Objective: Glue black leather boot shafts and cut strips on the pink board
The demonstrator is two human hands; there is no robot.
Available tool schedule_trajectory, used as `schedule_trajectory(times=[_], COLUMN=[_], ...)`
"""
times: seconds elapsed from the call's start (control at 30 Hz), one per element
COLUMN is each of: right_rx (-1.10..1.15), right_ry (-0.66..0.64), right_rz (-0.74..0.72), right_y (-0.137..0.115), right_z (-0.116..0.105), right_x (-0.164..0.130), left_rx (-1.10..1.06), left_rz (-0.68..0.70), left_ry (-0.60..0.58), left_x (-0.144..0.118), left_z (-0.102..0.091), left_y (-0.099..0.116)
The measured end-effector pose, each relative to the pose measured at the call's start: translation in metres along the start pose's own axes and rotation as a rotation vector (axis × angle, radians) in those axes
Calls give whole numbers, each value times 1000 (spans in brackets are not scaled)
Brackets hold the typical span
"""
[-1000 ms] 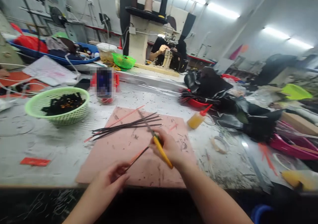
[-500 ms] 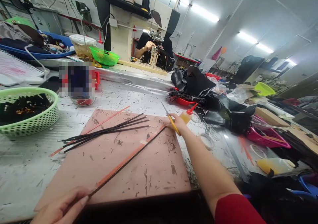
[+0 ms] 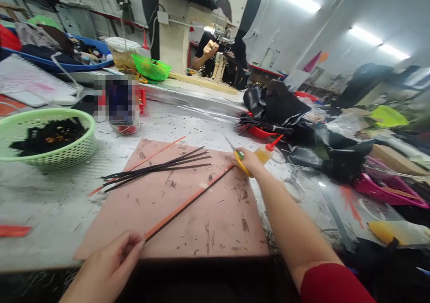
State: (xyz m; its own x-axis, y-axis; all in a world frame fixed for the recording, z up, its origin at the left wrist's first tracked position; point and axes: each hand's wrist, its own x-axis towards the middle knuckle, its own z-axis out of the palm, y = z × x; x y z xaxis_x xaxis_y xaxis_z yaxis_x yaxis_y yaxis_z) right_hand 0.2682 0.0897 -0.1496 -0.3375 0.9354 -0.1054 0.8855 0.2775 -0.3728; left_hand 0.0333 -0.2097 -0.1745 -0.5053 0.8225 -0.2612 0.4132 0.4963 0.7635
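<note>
My left hand (image 3: 112, 260) pinches the near end of a long thin strip (image 3: 188, 202), black with an orange backing, stretched diagonally across a pink cutting mat (image 3: 174, 204). My right hand (image 3: 250, 162) holds the strip's far end at the mat's far right corner, together with yellow-handled scissors (image 3: 237, 156) whose blades point up and left. A bundle of several thin black strips (image 3: 157, 168) lies on the mat's far left part, over a loose orange strip (image 3: 134, 165).
A green basket (image 3: 50, 137) of black pieces stands at left. A jar (image 3: 122, 110) sits behind the mat. A yellow glue bottle (image 3: 268, 150) lies by my right hand. Black leather pieces (image 3: 302, 128) and trays crowd the right. Another person (image 3: 210, 52) works a sewing machine behind.
One second ago both hands were close together over the mat's near part. They have drawn apart, pulling the strip taut along the mat, right hand far, left hand near.
</note>
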Motion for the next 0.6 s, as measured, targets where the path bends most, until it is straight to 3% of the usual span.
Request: schedule_trajectory(times=[0.07, 0.2, 0.6], right_rx=[-32, -84, -202], right_ry=[-20, -39, -43], right_rz=[14, 57, 63], right_y=[-2, -1, 1], right_z=[-1, 2, 4], right_x=[-4, -2, -1], left_rx=[23, -4, 47], left_rz=[27, 10, -26], left_ry=[-41, -14, 40], left_x=[-6, -14, -16], left_z=[-2, -2, 4], left_y=[8, 17, 21])
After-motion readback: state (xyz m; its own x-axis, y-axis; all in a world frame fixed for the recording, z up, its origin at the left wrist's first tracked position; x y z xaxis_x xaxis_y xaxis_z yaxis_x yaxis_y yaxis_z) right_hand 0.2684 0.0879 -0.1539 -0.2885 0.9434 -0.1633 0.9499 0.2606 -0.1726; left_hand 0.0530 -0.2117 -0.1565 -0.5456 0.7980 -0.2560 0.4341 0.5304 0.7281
